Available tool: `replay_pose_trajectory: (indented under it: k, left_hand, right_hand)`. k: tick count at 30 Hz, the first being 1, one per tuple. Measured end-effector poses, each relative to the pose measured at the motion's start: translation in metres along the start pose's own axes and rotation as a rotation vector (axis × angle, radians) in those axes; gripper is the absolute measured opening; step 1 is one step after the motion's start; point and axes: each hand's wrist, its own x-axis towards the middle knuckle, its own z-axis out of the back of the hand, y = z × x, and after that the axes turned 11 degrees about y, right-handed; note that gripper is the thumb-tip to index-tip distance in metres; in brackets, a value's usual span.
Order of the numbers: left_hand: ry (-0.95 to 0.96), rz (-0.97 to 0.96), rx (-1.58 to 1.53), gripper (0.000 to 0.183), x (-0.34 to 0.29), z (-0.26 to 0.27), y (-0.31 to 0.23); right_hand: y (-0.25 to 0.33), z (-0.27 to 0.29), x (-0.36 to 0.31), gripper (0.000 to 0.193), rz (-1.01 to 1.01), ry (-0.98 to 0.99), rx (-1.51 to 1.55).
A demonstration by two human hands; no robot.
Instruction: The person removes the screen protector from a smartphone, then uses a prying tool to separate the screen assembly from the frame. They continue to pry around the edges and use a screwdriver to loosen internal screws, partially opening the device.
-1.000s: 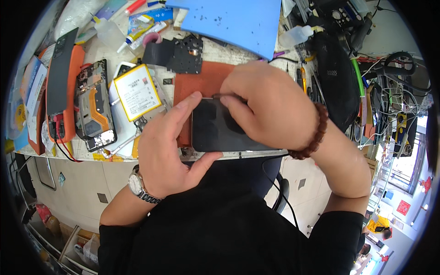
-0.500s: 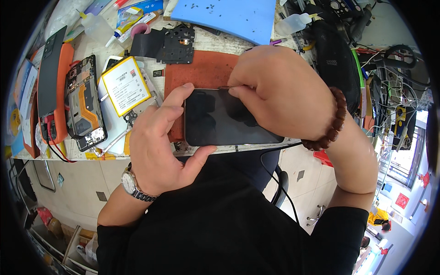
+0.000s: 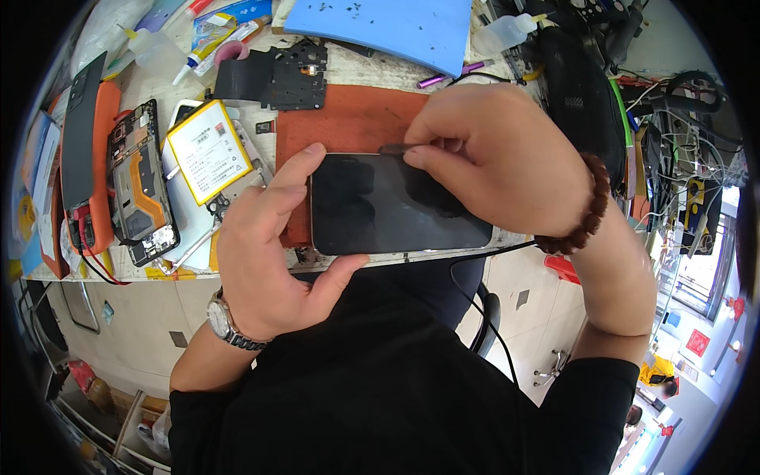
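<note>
A dark-screened smartphone [image 3: 372, 210] lies lengthwise across the near edge of a reddish-brown mat [image 3: 360, 111]. My left hand [image 3: 265, 261] grips its left end, fingers at the far corner and thumb along the near edge. My right hand [image 3: 499, 162] is closed in a pinch on a thin, dark, flat pry blade [image 3: 392, 149]. The blade's tip lies along the phone's far long edge; whether it sits inside the seam I cannot tell. Part of the blade and the phone's right side are hidden by my right hand.
Left of the mat lie a white battery [image 3: 210, 150] with a yellow border, an opened phone body [image 3: 142, 186] and an orange-and-black device [image 3: 83, 158]. Beyond are a black phone part [image 3: 293, 79] and a blue pad [image 3: 380, 28]. A black case [image 3: 586, 103] stands right.
My right hand has shifted slightly right, and more of the pry blade shows at the phone's far edge. The left hand keeps its grip. The whole view has shifted a little.
</note>
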Motion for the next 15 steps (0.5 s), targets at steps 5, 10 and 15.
replay_pose_trajectory:
  k: [5, 10, 15]
  left_hand:
    - [-0.039, -0.063, 0.116, 0.096, 0.003, -0.002, 0.002]
    - [-0.041, -0.076, 0.185, 0.096, 0.003, -0.004, 0.004]
    - [-0.049, -0.074, 0.191, 0.098, 0.002, -0.007, 0.009]
  right_hand:
    - [-0.010, -0.005, 0.006, 0.007, 0.066, 0.002, -0.026]
    - [-0.008, 0.009, 0.014, 0.010, -0.107, 0.164, 0.150]
    - [-0.003, 0.019, 0.020, 0.013, -0.200, 0.269, 0.144]
